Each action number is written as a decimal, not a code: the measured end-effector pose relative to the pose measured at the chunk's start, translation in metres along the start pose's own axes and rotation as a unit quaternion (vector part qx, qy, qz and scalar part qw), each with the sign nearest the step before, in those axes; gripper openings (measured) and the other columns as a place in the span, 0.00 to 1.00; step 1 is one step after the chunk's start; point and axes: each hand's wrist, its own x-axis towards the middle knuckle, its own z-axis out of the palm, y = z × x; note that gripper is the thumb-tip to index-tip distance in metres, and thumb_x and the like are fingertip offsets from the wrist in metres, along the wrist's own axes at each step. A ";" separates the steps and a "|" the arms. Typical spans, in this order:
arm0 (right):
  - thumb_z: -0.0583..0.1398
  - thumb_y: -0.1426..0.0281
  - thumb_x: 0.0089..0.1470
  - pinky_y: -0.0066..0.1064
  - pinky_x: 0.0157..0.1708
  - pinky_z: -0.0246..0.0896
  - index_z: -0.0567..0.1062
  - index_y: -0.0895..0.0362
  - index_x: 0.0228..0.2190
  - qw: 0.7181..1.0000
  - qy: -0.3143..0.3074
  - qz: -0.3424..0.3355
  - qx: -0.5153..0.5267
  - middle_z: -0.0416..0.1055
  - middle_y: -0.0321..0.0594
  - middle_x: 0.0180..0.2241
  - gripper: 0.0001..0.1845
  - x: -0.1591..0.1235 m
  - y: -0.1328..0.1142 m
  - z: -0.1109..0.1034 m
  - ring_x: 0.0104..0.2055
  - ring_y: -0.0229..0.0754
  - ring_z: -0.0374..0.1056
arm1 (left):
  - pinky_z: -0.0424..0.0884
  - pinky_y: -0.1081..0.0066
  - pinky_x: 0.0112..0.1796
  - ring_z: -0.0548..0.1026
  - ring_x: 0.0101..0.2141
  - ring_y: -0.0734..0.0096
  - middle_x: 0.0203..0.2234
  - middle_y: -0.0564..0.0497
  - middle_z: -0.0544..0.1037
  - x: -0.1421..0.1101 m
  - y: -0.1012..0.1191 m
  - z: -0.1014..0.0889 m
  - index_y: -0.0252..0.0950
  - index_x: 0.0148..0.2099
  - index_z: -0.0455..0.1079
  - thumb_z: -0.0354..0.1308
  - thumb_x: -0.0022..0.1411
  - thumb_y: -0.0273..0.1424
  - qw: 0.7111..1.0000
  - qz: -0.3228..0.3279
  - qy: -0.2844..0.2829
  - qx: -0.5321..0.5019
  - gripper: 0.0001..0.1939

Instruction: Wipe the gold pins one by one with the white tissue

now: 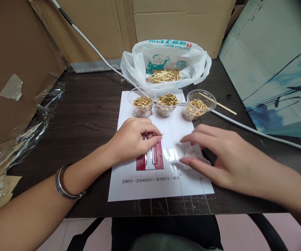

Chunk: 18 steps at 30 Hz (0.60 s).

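Over the printed sheet [150, 190], my left hand [137, 136] pinches a small brass-coloured pin [162, 135] between thumb and forefinger; only its tip shows. My right hand [215, 153] hovers at the sheet's right side, thumb and fingers apart, with nothing seen between them. Beyond the hands stand three clear plastic cups, a left cup [143, 112], a middle cup [166, 111] and a right cup [189, 115], each partly filled with small brass-coloured pieces. Part of the sheet's red-and-grey picture [158, 158] is hidden under my left hand.
A white plastic bag [137, 66] holding many longer brass pins [164, 75] lies open behind the cups. A thin wooden stick [226, 108] leans from the right cup. A white cable [247, 124] crosses the dark table [87, 101]. Cardboard walls [100, 31] enclose the back and left.
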 end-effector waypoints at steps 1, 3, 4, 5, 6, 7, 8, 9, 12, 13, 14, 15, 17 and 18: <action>0.60 0.57 0.57 0.34 0.34 0.58 0.75 0.56 0.42 0.999 -0.007 0.006 -0.031 0.70 0.43 0.35 0.17 -0.008 0.000 -0.001 0.36 0.44 0.66 | 0.61 0.77 0.28 0.68 0.25 0.81 0.24 0.54 0.75 0.000 0.000 0.000 0.35 0.33 0.80 0.63 0.57 0.26 1.000 -0.003 -0.001 -0.002 0.04; 0.60 0.60 0.57 0.36 0.35 0.59 0.75 0.55 0.42 0.998 -0.023 0.009 -0.059 0.70 0.44 0.37 0.14 -0.020 0.002 0.000 0.37 0.45 0.66 | 0.63 0.76 0.29 0.69 0.26 0.80 0.25 0.54 0.76 0.000 0.000 0.000 0.35 0.33 0.81 0.63 0.57 0.26 1.000 -0.010 -0.002 -0.008 0.05; 0.59 0.62 0.58 0.36 0.35 0.59 0.75 0.55 0.41 0.998 -0.031 0.010 -0.057 0.70 0.44 0.37 0.12 -0.022 0.003 0.002 0.36 0.45 0.66 | 0.63 0.76 0.29 0.70 0.26 0.80 0.25 0.54 0.77 0.000 0.000 0.000 0.35 0.33 0.81 0.63 0.57 0.26 1.000 -0.014 -0.003 -0.011 0.05; 0.58 0.64 0.59 0.35 0.34 0.59 0.76 0.54 0.41 0.998 -0.041 0.010 -0.045 0.70 0.43 0.36 0.11 -0.022 0.005 0.004 0.35 0.43 0.66 | 0.64 0.75 0.30 0.71 0.27 0.79 0.25 0.53 0.77 0.000 0.000 0.000 0.35 0.33 0.81 0.63 0.57 0.27 1.000 -0.017 -0.003 -0.014 0.05; 0.57 0.65 0.61 0.34 0.34 0.59 0.76 0.54 0.40 0.998 -0.049 0.009 -0.024 0.71 0.42 0.36 0.10 -0.020 0.005 0.005 0.34 0.41 0.66 | 0.65 0.75 0.30 0.71 0.27 0.78 0.25 0.53 0.78 0.000 0.000 -0.001 0.35 0.33 0.81 0.63 0.57 0.27 1.000 -0.019 -0.004 -0.017 0.05; 0.56 0.66 0.62 0.33 0.34 0.59 0.75 0.54 0.39 0.999 -0.052 0.008 0.003 0.71 0.41 0.35 0.09 -0.016 0.006 0.006 0.34 0.40 0.66 | 0.65 0.75 0.31 0.72 0.27 0.78 0.26 0.53 0.78 0.000 0.001 -0.001 0.35 0.33 0.81 0.63 0.57 0.28 1.000 -0.019 -0.005 -0.020 0.05; 0.55 0.66 0.62 0.32 0.34 0.59 0.75 0.54 0.38 0.998 -0.048 0.009 0.032 0.71 0.41 0.35 0.10 -0.009 0.005 0.006 0.34 0.39 0.66 | 0.65 0.75 0.31 0.72 0.28 0.77 0.26 0.53 0.79 0.000 0.001 -0.001 0.35 0.33 0.81 0.63 0.57 0.28 1.000 -0.019 -0.006 -0.023 0.05; 0.55 0.66 0.63 0.31 0.34 0.59 0.75 0.55 0.37 0.997 -0.036 0.011 0.062 0.71 0.40 0.35 0.10 -0.002 0.005 0.007 0.34 0.38 0.66 | 0.66 0.74 0.31 0.73 0.28 0.77 0.26 0.53 0.79 0.000 0.001 -0.001 0.35 0.33 0.81 0.63 0.58 0.28 0.999 -0.018 -0.008 -0.025 0.05; 0.55 0.67 0.62 0.30 0.36 0.59 0.75 0.57 0.34 0.992 0.038 0.033 0.119 0.72 0.39 0.34 0.09 0.024 0.002 0.012 0.35 0.37 0.67 | 0.66 0.74 0.32 0.73 0.28 0.77 0.26 0.53 0.80 0.000 0.001 -0.001 0.36 0.34 0.81 0.63 0.58 0.28 0.999 -0.017 -0.012 -0.030 0.05; 0.56 0.67 0.62 0.30 0.36 0.58 0.75 0.57 0.34 0.989 0.062 0.042 0.131 0.73 0.38 0.33 0.09 0.031 0.002 0.015 0.36 0.37 0.67 | 0.66 0.74 0.32 0.73 0.27 0.77 0.26 0.53 0.80 0.000 0.001 -0.001 0.36 0.34 0.81 0.63 0.58 0.28 0.999 -0.018 -0.012 -0.030 0.05; 0.57 0.67 0.61 0.30 0.38 0.59 0.75 0.57 0.34 0.985 0.076 0.048 0.148 0.74 0.38 0.34 0.09 0.038 0.002 0.018 0.37 0.37 0.68 | 0.66 0.74 0.31 0.73 0.27 0.77 0.26 0.53 0.80 0.000 0.001 -0.001 0.36 0.34 0.82 0.63 0.58 0.28 0.999 -0.017 -0.011 -0.030 0.05; 0.58 0.67 0.60 0.30 0.38 0.59 0.76 0.57 0.34 0.981 0.090 0.054 0.165 0.74 0.38 0.34 0.08 0.043 0.002 0.021 0.37 0.38 0.68 | 0.66 0.73 0.31 0.73 0.27 0.77 0.26 0.53 0.80 0.000 0.001 -0.001 0.36 0.34 0.82 0.63 0.58 0.28 0.999 -0.017 -0.010 -0.030 0.05; 0.60 0.65 0.58 0.31 0.39 0.59 0.77 0.57 0.35 0.973 0.100 0.068 0.196 0.76 0.37 0.35 0.08 0.050 0.004 0.028 0.38 0.38 0.69 | 0.65 0.73 0.30 0.72 0.26 0.77 0.25 0.54 0.79 0.001 0.001 -0.002 0.36 0.34 0.82 0.63 0.58 0.28 0.999 -0.018 -0.012 -0.031 0.06; 0.61 0.65 0.57 0.31 0.39 0.59 0.77 0.57 0.36 0.970 0.100 0.074 0.208 0.76 0.37 0.35 0.09 0.052 0.005 0.031 0.37 0.38 0.70 | 0.65 0.74 0.29 0.72 0.26 0.77 0.24 0.54 0.79 0.001 0.000 -0.002 0.36 0.34 0.82 0.63 0.58 0.28 0.999 -0.018 -0.013 -0.031 0.06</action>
